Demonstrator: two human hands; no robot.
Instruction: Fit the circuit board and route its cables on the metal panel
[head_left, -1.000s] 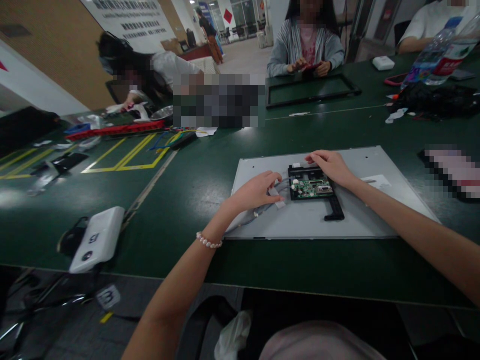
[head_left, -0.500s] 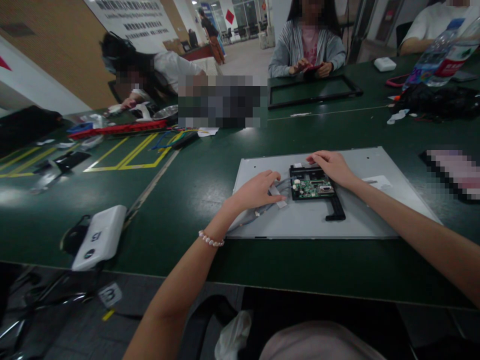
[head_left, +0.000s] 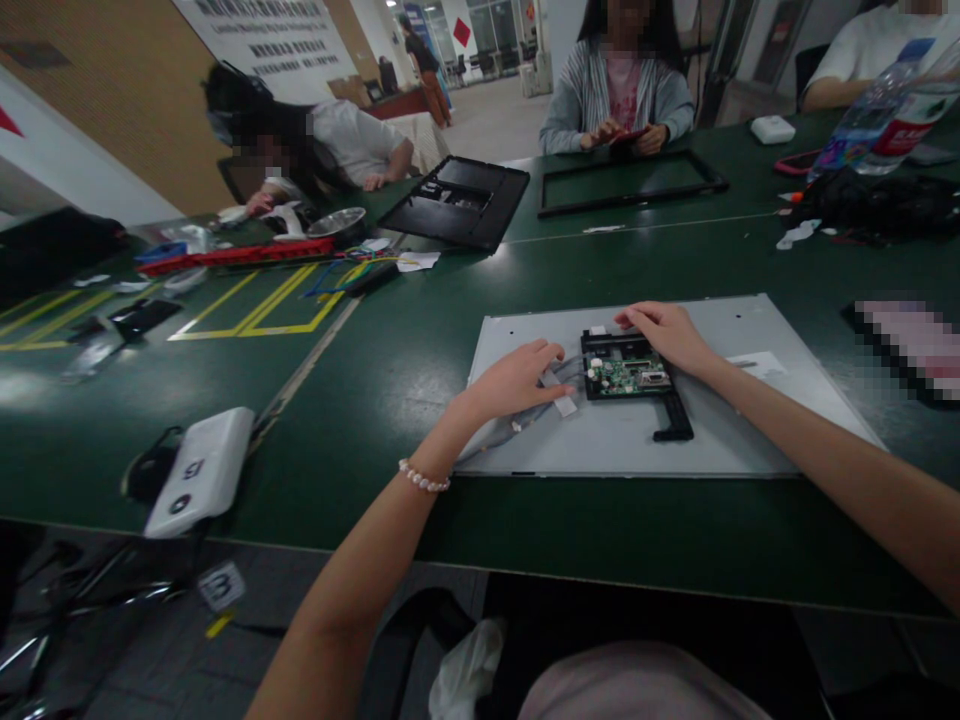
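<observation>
A grey metal panel (head_left: 739, 440) lies flat on the green table. On it sits a black plastic bracket (head_left: 676, 420) that carries a green circuit board (head_left: 619, 376). Grey cables (head_left: 525, 418) run out from the board's left side, with a pale strip (head_left: 565, 405) across them. My left hand (head_left: 514, 380) rests over these cables, thumb and fingers apart; its fingertips touch the cables and strip. At the bracket's upper right, my right hand (head_left: 667, 330) has its fingers bent together on the edge; its palm side is hidden.
Beyond the panel lie a black back cover (head_left: 480, 205) and a black frame (head_left: 637, 205). Left of me is a white device (head_left: 202, 470). A blurred phone-like thing (head_left: 911, 345) lies right; bottles (head_left: 877, 120) stand farther back. Two people sit opposite, another at far right.
Both hands hold nearly the same pose and place. The view has shifted very slightly. The black back cover, blurred out before, now shows clearly.
</observation>
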